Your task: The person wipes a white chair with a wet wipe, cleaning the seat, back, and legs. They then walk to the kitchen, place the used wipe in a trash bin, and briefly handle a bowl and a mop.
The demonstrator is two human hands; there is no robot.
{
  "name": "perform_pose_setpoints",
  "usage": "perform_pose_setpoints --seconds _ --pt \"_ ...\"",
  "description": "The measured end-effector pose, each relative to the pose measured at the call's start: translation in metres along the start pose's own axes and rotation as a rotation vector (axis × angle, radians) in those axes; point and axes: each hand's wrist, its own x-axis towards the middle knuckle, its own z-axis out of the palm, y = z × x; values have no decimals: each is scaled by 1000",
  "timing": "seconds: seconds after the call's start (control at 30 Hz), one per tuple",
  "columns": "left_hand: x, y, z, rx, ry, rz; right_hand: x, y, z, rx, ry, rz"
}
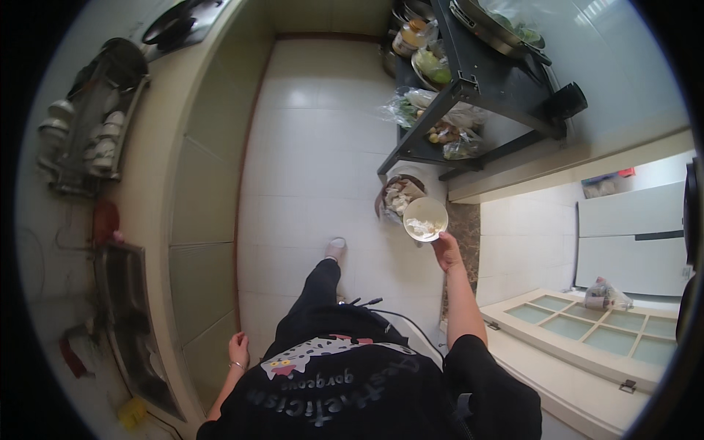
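My right hand (447, 252) grips the rim of a white bowl (425, 217), whose inside faces the camera. Crumpled white matter, perhaps tissue or food, lies in its lower part. Just beyond the bowl stands a waste bin (380, 202) filled with crumpled white and beige paper (401, 195); the bowl overlaps its near edge in the picture. Low at my left side hangs my left hand (238, 347), with fingers partly curled and nothing visible in it.
A dark metal rack (423, 126) with bagged vegetables and a pan rises beyond the bin. Along the left runs a counter (159, 165) with a sink (132, 330) and a dish rack (118, 132). On the right are a doorway and a glazed door (583, 324). Pale tiles (308, 165) cover the floor.
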Motion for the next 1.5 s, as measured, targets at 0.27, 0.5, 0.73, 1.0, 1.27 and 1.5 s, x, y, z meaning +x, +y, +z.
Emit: perform_pose_setpoints --seconds 0.27,0.5,0.73,1.0,1.27,1.5 --pt "-133 96 -94 -674 170 -94 -77 -1 177 -121 -501 108" --pt "-107 232 -132 -1040 -261 246 -141 54 374 -189 -1005 364" --pt "-77 235 -141 -1337 -547 229 -176 87 436 -184 -1044 464" --pt "-48 296 -99 -917 -459 143 -226 4 416 -1075 -481 -709" --pt "-46 424 49 -514 -604 263 -152 -32 299 -1223 -505 -815" --pt "-31 519 199 -197 -529 337 -56 -80 173 -1221 -367 -768"
